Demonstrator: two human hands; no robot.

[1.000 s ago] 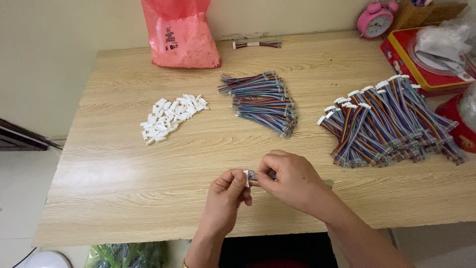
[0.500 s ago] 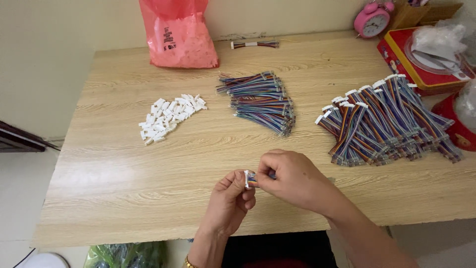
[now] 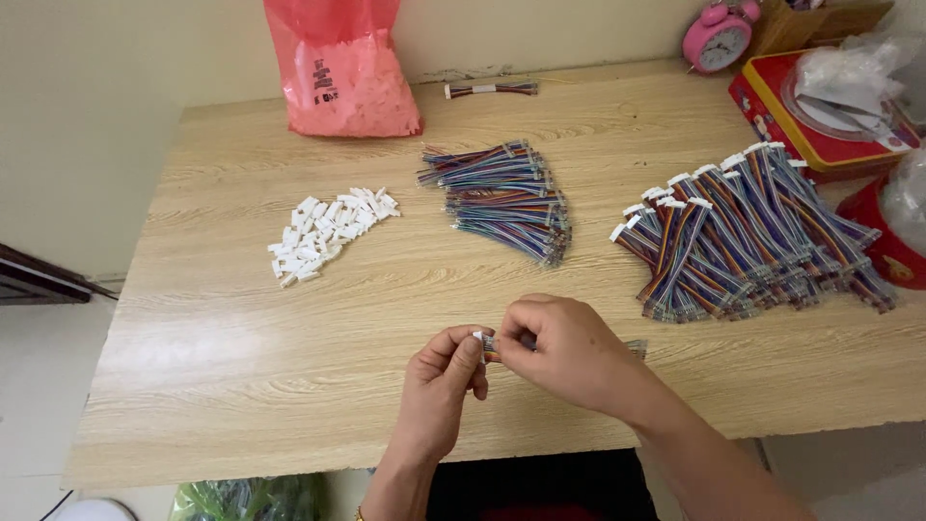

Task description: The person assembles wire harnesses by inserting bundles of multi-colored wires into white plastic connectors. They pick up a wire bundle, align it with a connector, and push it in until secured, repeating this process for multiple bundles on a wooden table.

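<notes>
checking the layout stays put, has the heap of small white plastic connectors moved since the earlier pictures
No. The heap of small white plastic connectors lies where it did, left of the rainbow wire bundle on the wooden table.

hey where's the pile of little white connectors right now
In the head view, the pile of white connectors lies on the left part of the wooden table, below the pink plastic bag and left of the loose bundle of coloured wires.
</notes>
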